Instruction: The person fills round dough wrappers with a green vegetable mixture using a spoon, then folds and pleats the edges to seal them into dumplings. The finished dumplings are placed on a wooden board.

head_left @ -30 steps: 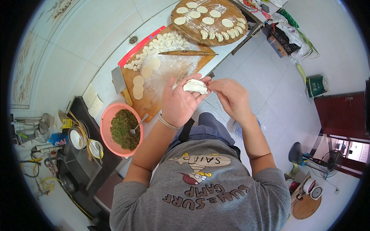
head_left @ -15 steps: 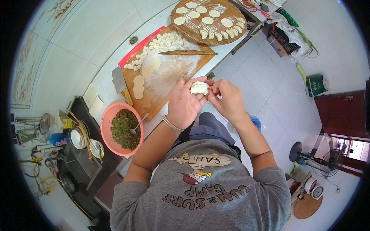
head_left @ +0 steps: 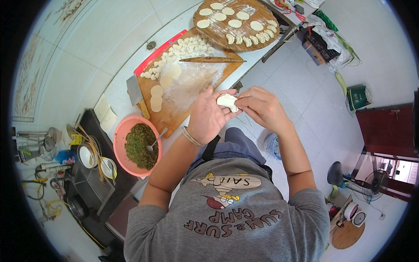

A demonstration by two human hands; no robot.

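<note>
A white folded dumpling (head_left: 227, 101) rests on the upturned fingers of my left hand (head_left: 208, 114). My right hand (head_left: 264, 107) pinches the dumpling's right end between thumb and fingertips. Both hands are in front of the floured wooden cutting board (head_left: 209, 78). On that board are a thin wooden rolling pin (head_left: 211, 60), many small dough pieces (head_left: 185, 47) and several flat round wrappers (head_left: 166, 81). Left of my forearm stands a pink bowl (head_left: 120, 150) of chopped green filling (head_left: 142, 146), with a spoon (head_left: 158, 139) stuck in it.
A round wooden board (head_left: 222, 29) at the far side carries flat wrappers and a curved row of finished dumplings (head_left: 255, 40). A cleaver (head_left: 136, 94) lies at the cutting board's left edge. White bowls (head_left: 87, 156) stand by the sink (head_left: 94, 185) on the left.
The dumpling has turned a little in my left hand, its right end now lower. My right hand has shifted slightly right, its fingers now stretched over the dumpling's edge.
</note>
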